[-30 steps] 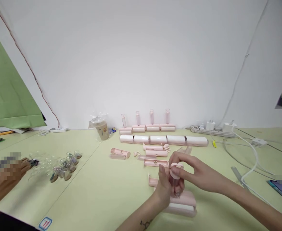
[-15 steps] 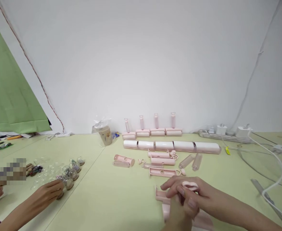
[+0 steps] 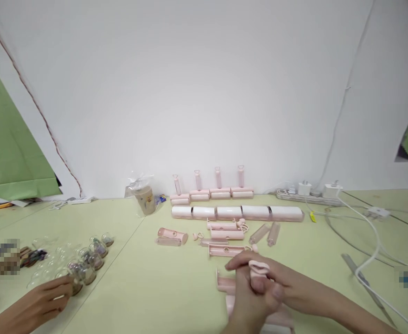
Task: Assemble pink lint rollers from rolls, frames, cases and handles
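Observation:
My left hand is wrapped around a pink lint-roller handle, close to the table's near edge. The handle's heart-shaped end sticks up above the fist. My right hand comes in from the right, its fingers closed over the top of the same handle. A pink roller body lies under both hands and is mostly hidden. A pink open cover lies just left of the hands.
Several assembled pink rollers stand by the wall behind a row of white rolls. Loose pink parts and clear tubes lie in the middle. A co-worker's hand touches small glass bottles at left. A power strip and cables are at right.
My hands with the handle have sunk lower in view, toward the near edge. The co-worker's hand has reached the glass bottles and drawn back a little.

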The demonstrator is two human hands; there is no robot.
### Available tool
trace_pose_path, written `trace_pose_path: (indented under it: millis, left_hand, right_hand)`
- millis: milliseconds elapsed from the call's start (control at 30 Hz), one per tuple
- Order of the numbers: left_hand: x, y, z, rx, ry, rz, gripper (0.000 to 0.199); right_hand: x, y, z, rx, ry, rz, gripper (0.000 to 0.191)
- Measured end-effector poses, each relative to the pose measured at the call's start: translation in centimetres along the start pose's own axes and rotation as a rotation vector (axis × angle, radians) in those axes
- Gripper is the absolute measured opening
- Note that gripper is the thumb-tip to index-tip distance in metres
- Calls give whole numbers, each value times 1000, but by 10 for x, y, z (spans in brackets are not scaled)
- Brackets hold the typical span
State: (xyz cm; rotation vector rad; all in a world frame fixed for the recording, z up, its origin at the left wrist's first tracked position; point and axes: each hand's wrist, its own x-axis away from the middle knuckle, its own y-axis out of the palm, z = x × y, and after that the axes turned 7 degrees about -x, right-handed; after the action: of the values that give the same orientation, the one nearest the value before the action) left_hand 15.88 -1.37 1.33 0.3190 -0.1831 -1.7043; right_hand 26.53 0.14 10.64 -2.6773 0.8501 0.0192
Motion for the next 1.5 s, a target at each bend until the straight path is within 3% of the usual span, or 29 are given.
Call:
trace_pose_path:
  millis: [133,200,333,400,467,533,600,633,700,800,933,1033,1167,1333,1400,1500]
  left_hand:
    - [-5,2,-5,53,96,101,64]
    - [-3,3,-2,60,95,78,65]
    - [4,-8,30,-52,90,-289,55]
    - [7,-22,55,-174,186,-365,58]
    - [5,-41,78,-307,375,-168,58]
    - [0,-65,92,-426,512,285,50]
    - [-8,-93,97,-559,502,773,41]
    - [-13,-107,96,-636,457,938,37]
    - [-22,-132,89,-758,377,1105,29]
    - [-34,-160,71,-877,298,1229,31]
    - [-45,-180,45,-1048,219,1378,75]
    - [-51,-187,30,-1183,220,1368,95]
    - [-55,-190,18,-1316,228,1340,94]
    - [-57,-194,12,-1350,194,1357,94]
    - [-58,-195,12,-1336,194,1367,89]
    - [-60,-195,13,-1307,231,1379,72]
  right_hand:
    - [6,-2,2,28,-22,156,20]
    - [9,1,2,69,-32,200,18]
    - [14,7,-3,126,-11,238,21]
    - [12,2,-10,184,-51,303,22]
    - [2,-12,-19,212,-85,397,26]
    - [-17,-34,-30,188,-94,487,33]
    - [-47,-60,-38,170,-140,547,38]
    - [-65,-72,-40,168,-167,560,39]
    - [-107,-93,-38,175,-213,591,34]
    - [-172,-111,-18,207,-242,657,25]
    - [-237,-116,22,272,-184,667,25]
    - [-265,-114,49,312,-139,682,26]
    - [-286,-109,73,369,-129,702,28]
    - [-277,-117,86,500,-121,626,29]
    - [-254,-134,88,565,-102,537,27]
    - [-197,-174,89,644,-1,362,24]
